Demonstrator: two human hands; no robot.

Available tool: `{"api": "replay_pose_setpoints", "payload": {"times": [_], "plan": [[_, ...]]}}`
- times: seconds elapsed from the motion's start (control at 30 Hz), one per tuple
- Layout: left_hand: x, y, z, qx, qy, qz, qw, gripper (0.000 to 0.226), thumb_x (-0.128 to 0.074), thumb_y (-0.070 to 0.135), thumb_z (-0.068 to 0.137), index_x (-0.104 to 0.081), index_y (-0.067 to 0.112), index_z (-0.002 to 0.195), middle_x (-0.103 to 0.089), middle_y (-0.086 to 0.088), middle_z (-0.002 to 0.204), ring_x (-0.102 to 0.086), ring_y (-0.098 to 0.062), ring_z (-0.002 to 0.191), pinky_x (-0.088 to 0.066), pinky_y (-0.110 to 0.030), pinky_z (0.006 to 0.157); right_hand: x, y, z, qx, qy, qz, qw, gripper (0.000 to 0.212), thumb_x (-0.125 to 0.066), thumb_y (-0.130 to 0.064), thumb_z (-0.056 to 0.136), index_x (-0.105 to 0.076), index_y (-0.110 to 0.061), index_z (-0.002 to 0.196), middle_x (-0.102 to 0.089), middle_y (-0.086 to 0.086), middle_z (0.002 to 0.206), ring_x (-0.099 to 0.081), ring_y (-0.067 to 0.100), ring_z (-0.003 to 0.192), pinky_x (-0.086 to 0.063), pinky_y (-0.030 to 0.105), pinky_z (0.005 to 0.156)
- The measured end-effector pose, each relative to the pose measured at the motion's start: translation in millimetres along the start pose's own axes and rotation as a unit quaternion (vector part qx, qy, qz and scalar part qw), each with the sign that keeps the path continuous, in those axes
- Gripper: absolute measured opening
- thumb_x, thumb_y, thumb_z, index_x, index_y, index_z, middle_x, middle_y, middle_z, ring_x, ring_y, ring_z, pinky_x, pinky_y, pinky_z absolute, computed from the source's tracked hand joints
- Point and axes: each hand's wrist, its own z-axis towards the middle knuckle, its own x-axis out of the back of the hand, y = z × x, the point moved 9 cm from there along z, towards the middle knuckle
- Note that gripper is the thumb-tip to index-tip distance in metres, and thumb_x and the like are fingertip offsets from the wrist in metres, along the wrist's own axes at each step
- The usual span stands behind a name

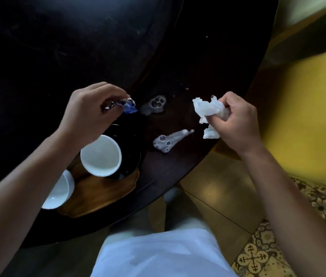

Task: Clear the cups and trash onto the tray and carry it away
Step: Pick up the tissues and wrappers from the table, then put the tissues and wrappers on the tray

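foamy spills [170,139] lie on the table [188,56] between both hands' trash.

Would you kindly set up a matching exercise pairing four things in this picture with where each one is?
Things:
1. napkin
2. wrapper
3. cup
4. foam

Places:
A. on the saucer
B. in the left hand
C. on the bare table
D. in the right hand

Pairs: 1-D, 2-B, 3-A, 4-C
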Motion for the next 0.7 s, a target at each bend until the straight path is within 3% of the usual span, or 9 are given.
{"api": "replay_pose_setpoints", "payload": {"times": [0.23, 0.4, 0.53, 0.63, 0.7], "plan": [[53, -46, -130, 0.141, 0.099, -0.015, 0.985, 0.021, -0.076, -0.004, 0.084, -0.075, 0.003, 0.103, -0.072, -0.002, 0.097, -0.065, -0.003, 0.086, -0.050, -0.019, 0.074, -28, -70, -21, 0.066, -0.041, 0.031, 0.996, 0.030, -0.080, -0.027, 0.084, -0.058, -0.006, 0.083, -0.057, 0.002, 0.074, -0.052, 0.018, 0.061, -0.047, 0.035, 0.051], [70, -71, -205, 0.189, 0.117, -0.018, 0.975, 0.028, -0.076, -0.010, 0.081, -0.074, 0.005, 0.104, -0.071, -0.001, 0.096, -0.062, 0.004, 0.087, -0.045, -0.011, 0.077, -54, -119, -41, 0.107, -0.051, 0.043, 0.992, 0.031, -0.078, -0.030, 0.084, -0.058, -0.006, 0.082, -0.053, -0.003, 0.071, -0.048, 0.006, 0.059, -0.044, 0.027, 0.051], [73, -87, -257, 0.207, 0.133, -0.033, 0.969, 0.028, -0.076, -0.012, 0.079, -0.073, 0.003, 0.103, -0.068, -0.002, 0.094, -0.062, -0.002, 0.082, -0.046, -0.012, 0.075, -67, -153, -69, 0.114, -0.048, 0.043, 0.991, 0.032, -0.076, -0.034, 0.083, -0.059, -0.006, 0.085, -0.060, 0.006, 0.075, -0.056, 0.020, 0.062, -0.048, 0.035, 0.054], [71, -99, -297, 0.216, 0.138, -0.045, 0.966, 0.025, -0.078, -0.009, 0.081, -0.074, 0.003, 0.102, -0.067, -0.005, 0.095, -0.063, -0.013, 0.079, -0.048, -0.017, 0.072, -77, -175, -96, 0.110, -0.041, 0.050, 0.992, 0.028, -0.080, -0.023, 0.083, -0.060, -0.004, 0.085, -0.062, 0.009, 0.075, -0.056, 0.021, 0.063, -0.048, 0.030, 0.056], [67, -104, -321, 0.226, 0.138, -0.050, 0.963, 0.024, -0.079, -0.006, 0.080, -0.074, 0.002, 0.102, -0.065, -0.006, 0.096, -0.063, -0.020, 0.078, -0.050, -0.023, 0.070, -87, -186, -113, 0.105, -0.039, 0.054, 0.992, 0.028, -0.081, -0.019, 0.084, -0.060, -0.002, 0.085, -0.062, 0.013, 0.074, -0.056, 0.025, 0.062, -0.049, 0.034, 0.056]]}}
